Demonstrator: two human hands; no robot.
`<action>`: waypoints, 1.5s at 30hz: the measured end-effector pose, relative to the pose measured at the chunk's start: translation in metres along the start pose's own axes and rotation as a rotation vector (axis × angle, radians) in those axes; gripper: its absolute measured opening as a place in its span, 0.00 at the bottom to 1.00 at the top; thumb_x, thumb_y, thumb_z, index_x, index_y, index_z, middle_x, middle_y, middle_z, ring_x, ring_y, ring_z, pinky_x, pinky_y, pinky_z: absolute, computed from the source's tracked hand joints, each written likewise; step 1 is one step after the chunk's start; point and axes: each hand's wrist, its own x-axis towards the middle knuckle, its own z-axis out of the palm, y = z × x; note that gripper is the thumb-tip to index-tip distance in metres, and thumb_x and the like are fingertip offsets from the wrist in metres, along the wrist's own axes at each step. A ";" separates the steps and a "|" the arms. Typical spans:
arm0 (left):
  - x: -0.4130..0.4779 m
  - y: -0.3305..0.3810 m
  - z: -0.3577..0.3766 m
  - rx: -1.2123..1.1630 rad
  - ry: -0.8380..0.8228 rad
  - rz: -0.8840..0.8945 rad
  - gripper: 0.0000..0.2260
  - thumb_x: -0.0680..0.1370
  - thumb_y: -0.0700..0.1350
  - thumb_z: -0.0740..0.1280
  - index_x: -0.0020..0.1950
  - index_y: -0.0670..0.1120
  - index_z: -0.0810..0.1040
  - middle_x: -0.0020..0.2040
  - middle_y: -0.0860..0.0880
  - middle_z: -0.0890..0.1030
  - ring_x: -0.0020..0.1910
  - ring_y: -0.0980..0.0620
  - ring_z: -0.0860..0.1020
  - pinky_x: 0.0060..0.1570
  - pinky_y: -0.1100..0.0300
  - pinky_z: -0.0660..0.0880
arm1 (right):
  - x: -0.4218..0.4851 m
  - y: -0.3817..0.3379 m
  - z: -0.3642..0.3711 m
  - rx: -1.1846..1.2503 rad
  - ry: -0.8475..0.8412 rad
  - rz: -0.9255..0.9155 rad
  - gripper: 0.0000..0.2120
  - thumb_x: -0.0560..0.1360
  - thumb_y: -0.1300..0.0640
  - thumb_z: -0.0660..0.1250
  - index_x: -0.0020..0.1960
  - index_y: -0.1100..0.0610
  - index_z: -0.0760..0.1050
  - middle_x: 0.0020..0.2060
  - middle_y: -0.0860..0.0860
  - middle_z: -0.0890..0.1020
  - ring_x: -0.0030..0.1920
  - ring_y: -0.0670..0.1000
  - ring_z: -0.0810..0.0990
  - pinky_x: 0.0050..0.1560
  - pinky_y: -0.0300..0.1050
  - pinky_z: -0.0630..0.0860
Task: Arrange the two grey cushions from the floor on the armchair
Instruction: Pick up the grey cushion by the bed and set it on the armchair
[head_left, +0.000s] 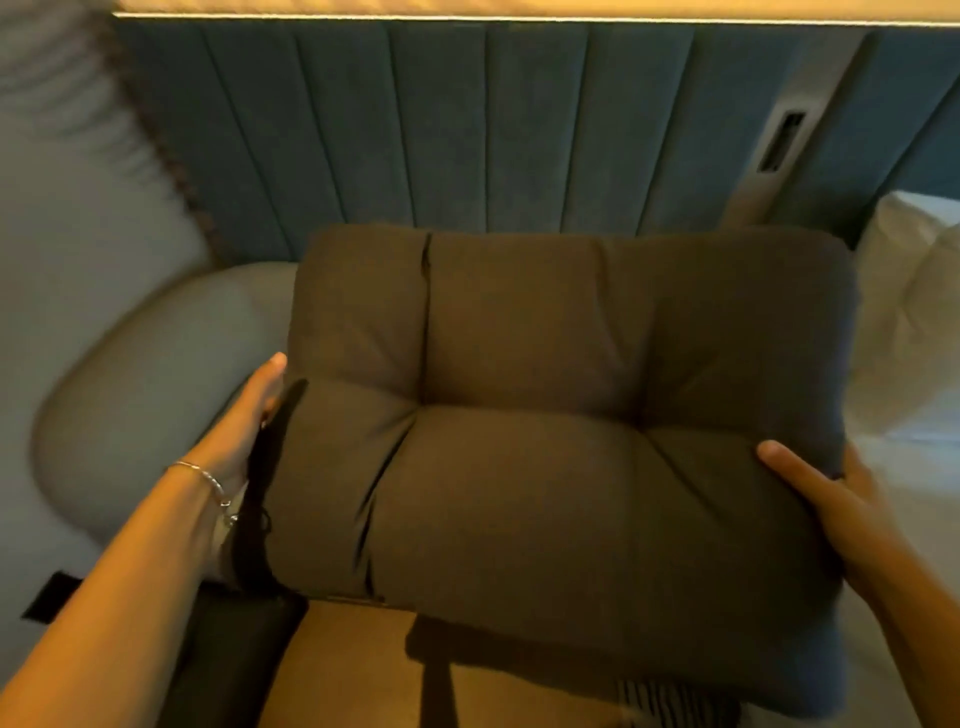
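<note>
A large grey tufted cushion fills the middle of the view, held up in the air between both hands. My left hand presses flat against its left edge, a thin bracelet on the wrist. On the lower right corner, my right hand grips it with the thumb on top. The pale grey armchair stands at the left, its rounded arm beside the cushion; its seat is mostly hidden. Only this one cushion is in view.
A blue padded wall panel runs behind. A bed with white pillows lies at the right. Brown floor shows below the cushion, with a dark object at the lower left.
</note>
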 end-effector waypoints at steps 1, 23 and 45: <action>0.002 -0.002 -0.014 -0.031 0.022 -0.012 0.31 0.69 0.72 0.57 0.35 0.46 0.83 0.30 0.47 0.84 0.29 0.51 0.82 0.31 0.62 0.76 | -0.001 -0.009 0.019 -0.003 -0.015 -0.025 0.48 0.53 0.36 0.70 0.70 0.49 0.63 0.67 0.57 0.73 0.60 0.58 0.74 0.58 0.55 0.70; 0.145 0.008 -0.268 -0.228 0.328 -0.097 0.32 0.69 0.72 0.55 0.32 0.42 0.75 0.27 0.44 0.76 0.28 0.47 0.74 0.35 0.56 0.68 | 0.058 -0.080 0.342 0.131 -0.302 0.062 0.47 0.56 0.33 0.69 0.72 0.43 0.61 0.68 0.51 0.71 0.59 0.53 0.74 0.59 0.53 0.70; 0.374 0.021 -0.373 -0.479 0.327 -0.243 0.30 0.67 0.73 0.58 0.34 0.44 0.69 0.32 0.44 0.69 0.31 0.49 0.70 0.39 0.55 0.66 | 0.197 -0.214 0.541 -0.033 -0.352 -0.155 0.40 0.56 0.41 0.72 0.67 0.41 0.64 0.52 0.40 0.76 0.50 0.40 0.75 0.48 0.39 0.70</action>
